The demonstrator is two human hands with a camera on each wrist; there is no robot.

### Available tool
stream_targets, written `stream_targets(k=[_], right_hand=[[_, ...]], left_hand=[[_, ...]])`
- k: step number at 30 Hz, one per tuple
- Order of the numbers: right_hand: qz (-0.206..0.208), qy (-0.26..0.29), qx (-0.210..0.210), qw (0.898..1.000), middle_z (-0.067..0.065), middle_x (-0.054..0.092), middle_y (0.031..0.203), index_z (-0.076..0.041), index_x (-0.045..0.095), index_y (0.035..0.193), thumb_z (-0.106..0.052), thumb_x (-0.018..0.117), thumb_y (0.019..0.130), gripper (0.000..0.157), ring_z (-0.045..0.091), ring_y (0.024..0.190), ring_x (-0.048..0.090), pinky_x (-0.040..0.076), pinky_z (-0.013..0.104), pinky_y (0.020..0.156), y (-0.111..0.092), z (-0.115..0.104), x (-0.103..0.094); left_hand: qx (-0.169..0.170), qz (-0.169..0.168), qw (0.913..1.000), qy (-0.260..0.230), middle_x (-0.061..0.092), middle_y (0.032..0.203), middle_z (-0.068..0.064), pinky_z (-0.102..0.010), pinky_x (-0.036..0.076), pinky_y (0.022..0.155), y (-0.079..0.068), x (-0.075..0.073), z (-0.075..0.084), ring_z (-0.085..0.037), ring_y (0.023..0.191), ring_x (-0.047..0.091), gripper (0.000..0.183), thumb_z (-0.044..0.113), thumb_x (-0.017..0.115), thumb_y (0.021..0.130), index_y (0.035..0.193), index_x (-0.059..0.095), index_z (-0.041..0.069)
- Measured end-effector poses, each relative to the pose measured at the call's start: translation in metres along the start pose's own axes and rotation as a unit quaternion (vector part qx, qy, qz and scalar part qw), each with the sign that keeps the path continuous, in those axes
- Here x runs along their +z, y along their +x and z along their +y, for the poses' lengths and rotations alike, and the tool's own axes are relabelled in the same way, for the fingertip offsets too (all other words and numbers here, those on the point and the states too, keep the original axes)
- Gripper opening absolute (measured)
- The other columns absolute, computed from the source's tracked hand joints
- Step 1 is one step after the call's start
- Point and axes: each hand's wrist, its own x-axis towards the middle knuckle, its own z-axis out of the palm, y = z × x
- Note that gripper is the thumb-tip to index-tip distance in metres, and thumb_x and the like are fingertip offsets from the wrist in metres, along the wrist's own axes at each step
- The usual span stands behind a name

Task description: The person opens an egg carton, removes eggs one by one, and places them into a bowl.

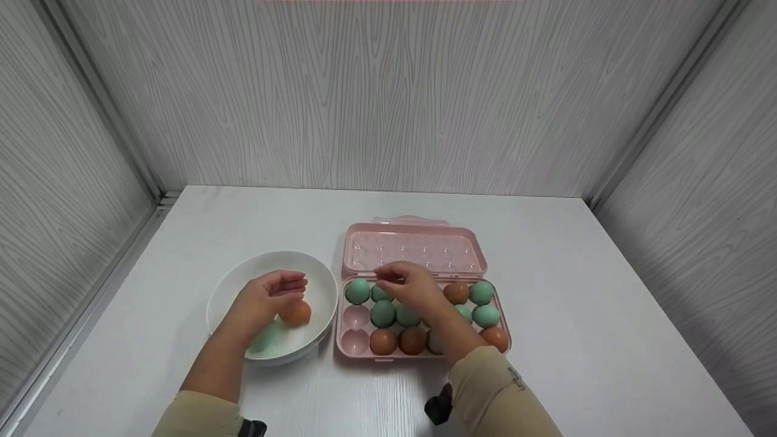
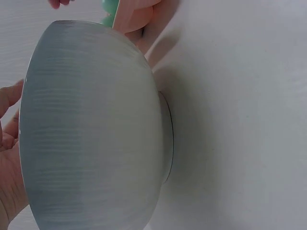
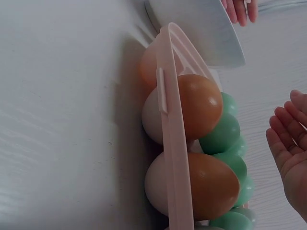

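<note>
My left hand (image 1: 267,300) hovers over the white bowl (image 1: 227,285), its fingers loosely bent, with nothing seen in its grasp. Inside the bowl lie a brown egg (image 1: 295,314), just below the fingertips, and a green egg (image 1: 263,340). The left wrist view has the bowl's outer wall (image 2: 96,124) hiding part of that hand. Above the back row of the pink egg carton (image 1: 342,331) is my right hand (image 1: 410,285), fingers relaxed and slightly curved; its palm looks bare in the right wrist view. Green eggs (image 1: 382,314) and brown eggs (image 1: 413,341) fill most cups.
At the carton's left end, two cups (image 1: 356,317) hold no egg. Its pink lid (image 1: 416,243) lies folded back behind it. Bowl and carton stand close side by side on the white table (image 1: 576,315), with grey wood-grain panels (image 1: 388,97) around the back and sides.
</note>
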Motion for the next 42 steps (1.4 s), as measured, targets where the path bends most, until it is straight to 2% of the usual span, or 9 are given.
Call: stream_targets(k=[6,13,18,23,32,36,39,42], right_hand=[[0.005,-0.024,0.003,1.000,-0.013,0.058,0.094,-0.031,0.062,0.099,-0.034,0.062,0.078,0.022,0.007,0.089,0.053,0.045,0.023,0.080,0.012,0.003,0.008],[0.014,-0.063,-0.010,0.998,-0.011,0.057,0.100,-0.019,0.061,0.106,-0.033,0.061,0.080,0.030,0.008,0.097,0.051,0.042,0.028,0.086,0.022,0.010,0.018],[0.023,-0.087,-0.031,0.995,-0.006,0.059,0.099,-0.015,0.062,0.105,-0.025,0.062,0.081,0.026,0.010,0.091,0.053,0.043,0.029,0.083,0.026,0.018,0.022],[0.017,-0.091,-0.021,0.996,-0.006,0.058,0.098,-0.018,0.061,0.106,-0.023,0.061,0.081,0.025,0.010,0.084,0.052,0.044,0.028,0.080,0.026,0.022,0.026],[0.002,-0.121,0.007,0.993,-0.005,0.057,0.096,-0.017,0.061,0.106,-0.022,0.063,0.079,0.028,0.010,0.086,0.052,0.043,0.029,0.081,0.030,0.020,0.035],[-0.026,-0.076,0.046,0.996,-0.003,0.058,0.087,-0.024,0.062,0.099,-0.017,0.061,0.080,0.020,0.014,0.076,0.054,0.046,0.029,0.068,0.029,0.018,0.040],[-0.038,-0.032,0.073,0.996,-0.002,0.059,0.082,-0.029,0.062,0.093,-0.013,0.060,0.080,0.020,0.015,0.069,0.054,0.046,0.029,0.060,0.027,0.017,0.044],[-0.035,-0.037,0.058,0.997,-0.004,0.058,0.081,-0.030,0.062,0.091,-0.014,0.062,0.079,0.019,0.014,0.070,0.053,0.045,0.028,0.060,0.027,0.016,0.046]], left_hand=[[0.014,0.000,0.9996,-0.024,0.055,0.113,-0.010,-0.022,0.041,0.087,-0.003,0.000,0.001,-0.017,0.105,0.051,0.047,0.021,0.067,0.075,0.116,0.052,0.005],[0.004,-0.002,0.9994,-0.033,0.057,0.111,-0.006,-0.021,0.041,0.085,-0.006,0.003,0.004,-0.015,0.105,0.052,0.048,0.027,0.069,0.072,0.114,0.054,0.011],[-0.005,-0.001,0.9996,-0.029,0.056,0.112,-0.006,-0.024,0.041,0.087,-0.007,0.005,0.007,-0.014,0.104,0.052,0.051,0.031,0.071,0.069,0.114,0.055,0.012],[-0.014,0.002,0.9997,-0.018,0.056,0.112,-0.006,-0.027,0.039,0.090,-0.006,0.005,0.007,-0.014,0.103,0.052,0.056,0.033,0.071,0.067,0.115,0.054,0.010],[-0.005,0.000,0.9999,-0.016,0.057,0.111,-0.007,-0.025,0.040,0.089,-0.007,0.006,0.003,-0.013,0.103,0.053,0.057,0.032,0.072,0.067,0.115,0.054,0.008],[0.011,-0.006,0.9995,-0.029,0.057,0.111,-0.008,-0.021,0.041,0.086,-0.007,0.005,0.001,-0.016,0.104,0.052,0.053,0.025,0.070,0.071,0.116,0.052,0.004],[0.024,-0.010,0.9988,-0.042,0.056,0.112,-0.010,-0.018,0.041,0.085,-0.007,0.004,-0.001,-0.018,0.105,0.052,0.050,0.019,0.068,0.074,0.117,0.051,0.001],[0.025,-0.008,0.9986,-0.045,0.055,0.113,-0.013,-0.017,0.041,0.084,-0.006,0.004,-0.003,-0.019,0.105,0.052,0.048,0.017,0.067,0.075,0.117,0.051,0.001]])
